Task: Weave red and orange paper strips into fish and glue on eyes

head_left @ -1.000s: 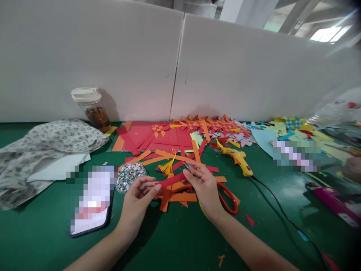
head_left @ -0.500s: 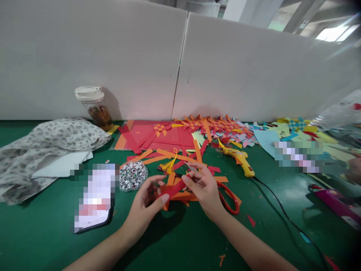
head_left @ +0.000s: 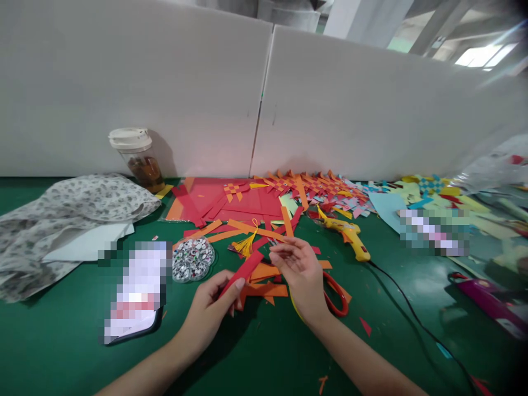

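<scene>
A red paper strip [head_left: 249, 265] is pinched in my left hand [head_left: 212, 302], thumb on top, its free end pointing up and right. My right hand [head_left: 300, 278] hovers just beyond that end, fingers loosely bent and apart, with nothing visible in them. Beneath lie orange paper strips [head_left: 268, 290]. Scissors with a red handle [head_left: 337, 297] lie partly hidden under my right hand, the blade tips showing past its fingers. A yellow tassel [head_left: 246, 245] rests just beyond the hands. Left of it sits a clear case of googly eyes [head_left: 193, 258].
A yellow glue gun [head_left: 350, 234] with a black cord lies to the right. Woven paper fish [head_left: 317, 187] are piled by the white partition [head_left: 165, 82]. At left are a phone [head_left: 138, 291], a patterned cloth [head_left: 82, 209] and a lidded cup [head_left: 140, 159]. A purple object [head_left: 489, 300] lies far right.
My right hand has let go of the red strip's far end and moved slightly right. The strip stays in my left hand.
</scene>
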Demonstrator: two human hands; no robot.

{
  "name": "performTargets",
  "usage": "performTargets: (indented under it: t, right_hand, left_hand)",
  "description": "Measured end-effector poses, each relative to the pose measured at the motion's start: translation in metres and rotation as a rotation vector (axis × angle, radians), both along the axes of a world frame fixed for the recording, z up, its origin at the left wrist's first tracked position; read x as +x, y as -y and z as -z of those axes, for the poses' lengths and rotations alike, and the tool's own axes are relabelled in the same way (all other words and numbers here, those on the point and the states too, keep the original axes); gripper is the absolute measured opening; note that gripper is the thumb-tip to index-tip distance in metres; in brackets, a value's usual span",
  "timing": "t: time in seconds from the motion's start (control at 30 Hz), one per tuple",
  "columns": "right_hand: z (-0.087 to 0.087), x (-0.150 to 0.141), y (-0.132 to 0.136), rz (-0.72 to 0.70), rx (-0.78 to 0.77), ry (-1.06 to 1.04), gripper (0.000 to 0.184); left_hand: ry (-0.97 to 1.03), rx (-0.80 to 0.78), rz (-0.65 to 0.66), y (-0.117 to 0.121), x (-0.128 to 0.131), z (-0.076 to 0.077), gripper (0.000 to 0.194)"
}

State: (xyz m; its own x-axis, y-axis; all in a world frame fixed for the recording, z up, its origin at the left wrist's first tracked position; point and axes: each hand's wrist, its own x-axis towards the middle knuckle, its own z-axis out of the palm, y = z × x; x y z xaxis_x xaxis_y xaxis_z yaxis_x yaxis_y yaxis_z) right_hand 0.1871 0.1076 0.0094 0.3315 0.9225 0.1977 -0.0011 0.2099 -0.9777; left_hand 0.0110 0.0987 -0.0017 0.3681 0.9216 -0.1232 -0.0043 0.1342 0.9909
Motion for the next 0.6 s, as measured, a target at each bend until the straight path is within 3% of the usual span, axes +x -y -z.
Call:
performTargets:
  t: [0.1, 0.17, 0.27, 0.43, 0.6]
  right_hand:
    - [-0.0001, 0.0004, 0.0035, -0.062, -0.096, 0.035, 0.017]
    - [-0.0011, -0.0005, 0.0056, -0.127, -0.104, 0.062, 0.025]
    - [-0.0027, -0.0033, 0.0071, -0.183, -0.075, 0.127, 0.02]
    - [-0.0012, -0.0059, 0.0067, -0.136, -0.081, 0.098, 0.029]
    - [-0.0004, -0.0036, 0.0038, -0.033, -0.046, -0.034, 0.032]
  left_hand:
    - [-0.001, -0.002, -0.013, 0.0012, 0.0, -0.0015, 0.025]
    - [-0.007, -0.004, -0.014, 0.0017, 0.0003, -0.0032, 0.026]
    - [-0.037, 0.004, 0.022, 0.0022, 0.0011, -0.0057, 0.027]
    - [-0.062, 0.023, 0.064, 0.0034, 0.0025, -0.0071, 0.025]
    - [0.082, -0.026, -0.112, -0.0001, 0.0029, -0.0039, 0.019]
